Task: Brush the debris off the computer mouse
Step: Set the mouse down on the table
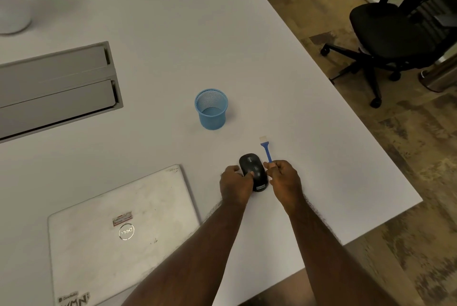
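Observation:
A black computer mouse (254, 170) lies on the white table (158, 18), with a small label at its near end. My left hand (235, 185) grips its left side, thumb on top. My right hand (284, 179) is just right of the mouse and pinches the near end of a small blue-handled brush (267, 151). The brush points away from me, its pale bristles beyond the mouse and to its right. No debris on the mouse is visible from here.
A blue mesh cup (211, 109) stands beyond the mouse. A closed white laptop (118, 231) lies to the near left. A grey cable tray (57, 88) is set into the table at left. The table's right edge (385, 157) is close, with an office chair (385, 33) beyond.

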A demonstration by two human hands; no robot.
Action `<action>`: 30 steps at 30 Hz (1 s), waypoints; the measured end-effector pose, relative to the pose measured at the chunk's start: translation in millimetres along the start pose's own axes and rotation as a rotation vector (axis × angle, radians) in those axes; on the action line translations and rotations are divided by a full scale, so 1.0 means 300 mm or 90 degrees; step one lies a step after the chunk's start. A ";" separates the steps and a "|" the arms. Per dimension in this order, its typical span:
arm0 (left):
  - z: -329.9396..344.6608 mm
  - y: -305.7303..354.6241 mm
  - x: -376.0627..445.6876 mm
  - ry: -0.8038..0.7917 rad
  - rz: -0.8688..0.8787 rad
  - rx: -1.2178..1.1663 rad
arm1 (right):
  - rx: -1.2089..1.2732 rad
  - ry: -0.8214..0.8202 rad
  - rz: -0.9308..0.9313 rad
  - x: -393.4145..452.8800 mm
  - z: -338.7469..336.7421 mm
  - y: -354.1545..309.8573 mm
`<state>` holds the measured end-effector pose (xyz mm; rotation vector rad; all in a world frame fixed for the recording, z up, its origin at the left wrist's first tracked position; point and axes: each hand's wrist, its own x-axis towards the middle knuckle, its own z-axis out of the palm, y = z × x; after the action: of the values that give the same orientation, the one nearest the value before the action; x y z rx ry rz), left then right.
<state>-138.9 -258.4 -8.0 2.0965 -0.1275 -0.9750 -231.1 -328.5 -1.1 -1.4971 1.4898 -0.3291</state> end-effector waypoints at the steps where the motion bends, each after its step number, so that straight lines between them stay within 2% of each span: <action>1: -0.007 -0.002 -0.003 0.009 0.002 -0.004 | 0.008 0.004 0.000 0.000 -0.007 0.001; 5: -0.069 -0.043 -0.026 0.026 0.040 -0.006 | 0.085 0.027 0.003 -0.012 -0.063 0.003; 13: -0.298 -0.160 -0.067 0.107 0.265 0.061 | 0.098 0.069 -0.075 -0.012 -0.128 -0.152; 18: -0.464 -0.210 -0.060 0.154 0.399 0.166 | 0.059 0.044 -0.153 0.013 -0.077 -0.319; 25: -0.605 -0.274 -0.040 0.189 0.391 0.437 | -0.046 0.024 -0.246 0.050 0.060 -0.515; 30: -0.639 -0.324 0.016 0.157 0.376 0.610 | -0.193 0.034 -0.327 0.087 0.131 -0.593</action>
<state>-27.2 -74.9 -6.5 2.7251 -1.2042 -0.2753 -85.6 -371.9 102.6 -2.1290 1.2142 -0.4625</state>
